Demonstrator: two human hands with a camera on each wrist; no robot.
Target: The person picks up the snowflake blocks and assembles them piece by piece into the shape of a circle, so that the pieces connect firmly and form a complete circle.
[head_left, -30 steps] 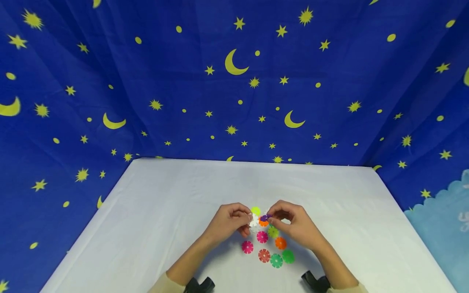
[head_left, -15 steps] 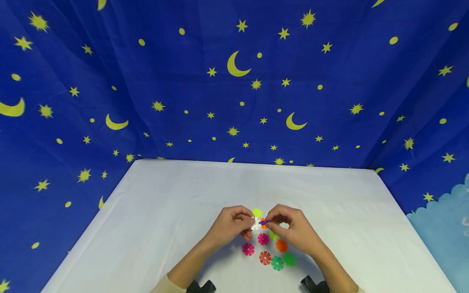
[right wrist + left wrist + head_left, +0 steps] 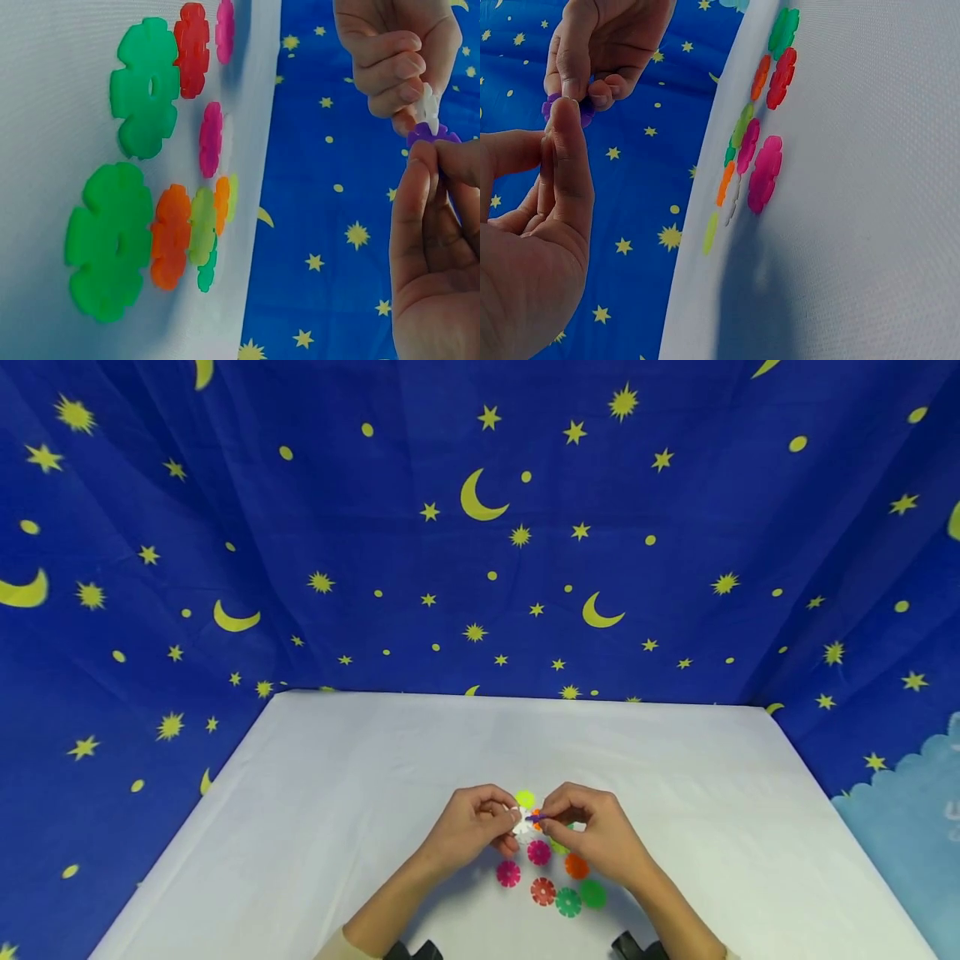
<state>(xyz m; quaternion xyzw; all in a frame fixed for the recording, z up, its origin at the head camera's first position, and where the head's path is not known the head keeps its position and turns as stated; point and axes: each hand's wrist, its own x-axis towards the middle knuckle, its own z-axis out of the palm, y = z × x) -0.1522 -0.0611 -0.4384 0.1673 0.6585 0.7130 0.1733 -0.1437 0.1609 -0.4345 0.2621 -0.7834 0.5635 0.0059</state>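
Note:
Thumb and fingers of my left hand [image 3: 476, 828] pinch a white notched plastic disc [image 3: 427, 109]. My right hand [image 3: 596, 828] pinches a purple notched disc [image 3: 433, 135], seen nearly edge-on in the head view. Both discs are held up above the table, and their rims meet in the right wrist view; whether the notches interlock I cannot tell. In the left wrist view my left hand's fingertips hide the white disc, while purple edges [image 3: 587, 117] show behind them.
Loose notched discs lie on the white-covered table [image 3: 360, 777] below the hands: pink [image 3: 508, 873], red [image 3: 543, 892], teal [image 3: 568, 902], green [image 3: 592, 894], orange [image 3: 577, 866] and yellow [image 3: 525, 798] among them. A blue star-patterned curtain [image 3: 405, 543] hangs behind.
My right hand has moved slightly left, bringing the purple disc up to the white one and turning it nearly edge-on. My left hand keeps its pinch, almost still. The head view has shifted slightly.

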